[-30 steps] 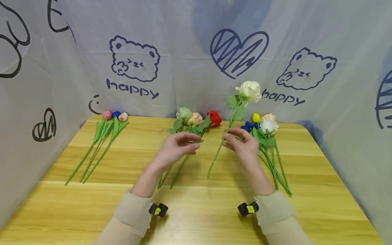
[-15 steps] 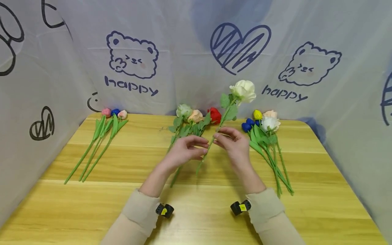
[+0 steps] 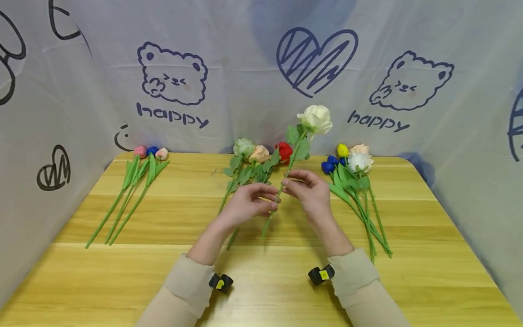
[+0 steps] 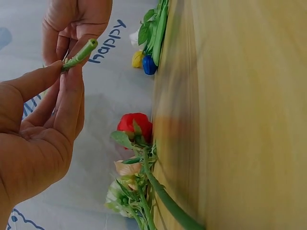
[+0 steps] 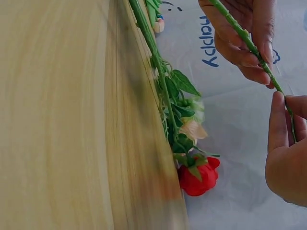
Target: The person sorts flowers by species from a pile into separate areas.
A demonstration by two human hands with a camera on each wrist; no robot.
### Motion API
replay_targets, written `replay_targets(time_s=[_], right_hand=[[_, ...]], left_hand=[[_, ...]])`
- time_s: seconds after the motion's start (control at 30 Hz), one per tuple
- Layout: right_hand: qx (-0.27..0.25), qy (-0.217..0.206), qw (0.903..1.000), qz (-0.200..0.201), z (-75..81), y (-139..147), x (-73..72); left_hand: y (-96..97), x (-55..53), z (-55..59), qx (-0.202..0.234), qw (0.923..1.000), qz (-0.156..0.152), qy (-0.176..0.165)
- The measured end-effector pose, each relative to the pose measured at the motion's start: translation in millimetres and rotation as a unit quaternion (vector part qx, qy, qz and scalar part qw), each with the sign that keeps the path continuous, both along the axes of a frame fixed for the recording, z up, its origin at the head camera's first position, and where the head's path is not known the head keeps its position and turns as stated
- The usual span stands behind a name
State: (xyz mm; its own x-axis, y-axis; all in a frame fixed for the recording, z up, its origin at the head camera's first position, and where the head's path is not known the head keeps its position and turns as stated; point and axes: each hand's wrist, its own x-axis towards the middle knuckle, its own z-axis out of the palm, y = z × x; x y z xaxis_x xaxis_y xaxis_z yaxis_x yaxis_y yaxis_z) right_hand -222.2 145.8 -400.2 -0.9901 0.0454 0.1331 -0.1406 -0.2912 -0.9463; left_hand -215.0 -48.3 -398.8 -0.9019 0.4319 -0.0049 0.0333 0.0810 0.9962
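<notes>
A white rose [image 3: 315,120] with a long green stem is held up, tilted, above the middle of the table. My right hand [image 3: 310,194] pinches the stem below its leaves. Lower down, near the cut end, my left hand [image 3: 249,205] has the stem between thumb and fingers; the left wrist view shows that stem end [image 4: 80,55] poking past the thumb. Behind the hands lies a group with a red rose [image 3: 283,152], a peach rose [image 3: 259,154] and a pale green rose [image 3: 244,147], their stems partly hidden by my left hand.
Three tulips, including a blue tulip [image 3: 152,151], lie at the left of the wooden table [image 3: 122,286]. At the right is a mixed group with a yellow tulip [image 3: 342,150], blue tulips and a white rose [image 3: 360,162]. A printed cloth [image 3: 245,91] hangs behind.
My right hand has brought the white rose leftward. My left hand has moved right to the lower stem and now pinches it. The flowers on the table lie as before.
</notes>
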Motion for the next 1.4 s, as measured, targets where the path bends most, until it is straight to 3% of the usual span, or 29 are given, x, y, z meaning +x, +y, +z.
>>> replay_targets(time_s=[0.57,0.93,1.17,1.4], right_hand=[[0.001,0.003,1.0,0.009,1.5,2,1.4],[0.029,0.03,0.9988,0.023,5.0,6,6.3],[0.037,0.029,0.9989,0.0,4.5,29,10.8],[0.07,0.008,0.9968,-0.038,-2.2,74,13.9]], left_hand=[[0.8,2.1,5.0,-0.002,1.0,0.006,0.005],[-12.0,-0.5,8.1,0.002,0.9993,0.036,0.011],[-31.8,-3.1,4.0,-0.019,0.998,0.056,0.022],[-50.7,-6.8,-1.6,-0.063,0.9952,0.069,0.029]])
